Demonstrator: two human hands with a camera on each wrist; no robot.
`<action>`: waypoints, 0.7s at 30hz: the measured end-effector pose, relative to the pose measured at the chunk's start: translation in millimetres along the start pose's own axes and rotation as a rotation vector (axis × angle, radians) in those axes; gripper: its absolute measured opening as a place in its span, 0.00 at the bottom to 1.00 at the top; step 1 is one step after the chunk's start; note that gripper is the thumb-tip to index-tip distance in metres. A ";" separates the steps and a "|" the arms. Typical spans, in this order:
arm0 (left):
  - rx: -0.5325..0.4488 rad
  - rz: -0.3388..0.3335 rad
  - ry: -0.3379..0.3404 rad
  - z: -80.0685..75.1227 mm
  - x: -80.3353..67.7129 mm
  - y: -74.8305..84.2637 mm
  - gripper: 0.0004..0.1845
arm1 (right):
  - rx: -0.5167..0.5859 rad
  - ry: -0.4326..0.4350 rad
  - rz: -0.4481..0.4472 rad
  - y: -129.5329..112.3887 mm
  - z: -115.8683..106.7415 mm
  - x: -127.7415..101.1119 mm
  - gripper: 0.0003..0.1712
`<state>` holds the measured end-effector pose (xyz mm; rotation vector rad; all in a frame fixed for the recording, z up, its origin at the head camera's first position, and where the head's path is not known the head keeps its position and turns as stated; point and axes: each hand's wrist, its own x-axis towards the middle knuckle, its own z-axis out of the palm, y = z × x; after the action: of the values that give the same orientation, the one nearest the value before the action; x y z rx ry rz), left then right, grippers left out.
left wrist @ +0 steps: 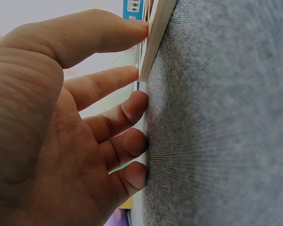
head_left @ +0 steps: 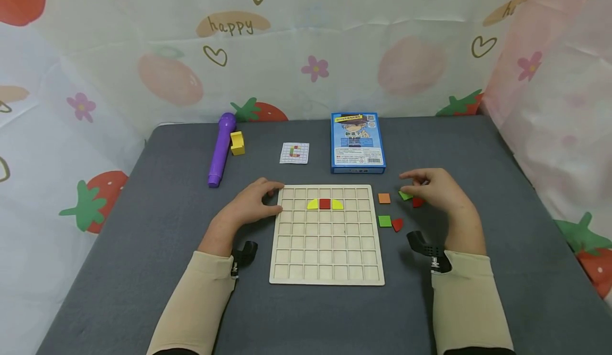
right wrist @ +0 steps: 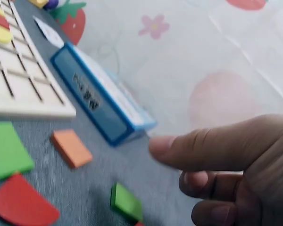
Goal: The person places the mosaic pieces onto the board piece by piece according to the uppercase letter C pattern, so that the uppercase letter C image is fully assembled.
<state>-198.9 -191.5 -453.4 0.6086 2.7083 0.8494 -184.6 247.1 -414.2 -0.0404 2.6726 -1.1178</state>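
The left hand (head_left: 246,201) sets its thumb and forefinger, well parted, against the left edge of the board (head_left: 326,243); its other three fingers bend loosely beside the cloth (head_left: 143,302), gripping nothing. The right hand (head_left: 442,187) is above the cloth to the right of the board, thumb and forefinger apart with nothing between them, near a green piece (head_left: 405,195). A red piece (head_left: 418,202), partly hidden by that hand, lies just beside it.

The board is pale wood, smooth-edged and divided into square cells by thin dark lines. In one row near its far edge, a red square (head_left: 324,204) sits between two yellow quarter-rounds (head_left: 313,204). Off its right side lie a flat orange square (head_left: 384,199), a green square (head_left: 384,221) and a red wedge (head_left: 397,224) with a curved edge. The cloth is grey and finely ribbed. Beyond stand a glossy blue box (head_left: 357,145) and a gridded paper card (head_left: 294,153).
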 end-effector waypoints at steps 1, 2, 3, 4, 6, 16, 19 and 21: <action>0.000 0.001 0.000 0.0 0.0 -0.3 0.31 | -0.001 -0.007 0.013 2.4 0.3 0.7 0.26; 0.000 0.003 0.000 0.0 0.0 -0.4 0.31 | -0.001 -0.015 0.026 4.9 0.9 1.6 0.26; 0.000 0.001 -0.002 0.0 0.0 -0.4 0.31 | -0.005 -0.023 0.034 7.5 1.7 2.5 0.26; 0.000 -0.004 -0.005 0.0 0.1 -0.6 0.31 | -0.006 -0.031 0.044 10.4 2.6 3.8 0.26; -0.002 -0.010 -0.010 -0.4 -0.2 -0.2 0.31 | -0.009 -0.042 0.056 15.6 5.3 6.1 0.25; 0.002 -0.012 -0.011 0.0 0.8 -1.4 0.31 | -0.005 -0.036 0.082 28.6 13.0 11.7 0.22; 0.000 -0.008 -0.007 0.2 0.4 -2.1 0.31 | -0.017 -0.028 0.063 27.0 12.0 10.4 0.22; 0.000 -0.006 -0.006 -0.2 -0.3 -2.3 0.31 | -0.020 -0.018 0.049 23.3 11.2 9.3 0.23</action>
<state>-199.4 -193.4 -454.5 0.6015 2.7037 0.8444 -189.4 254.7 -440.1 0.0110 2.6547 -1.0710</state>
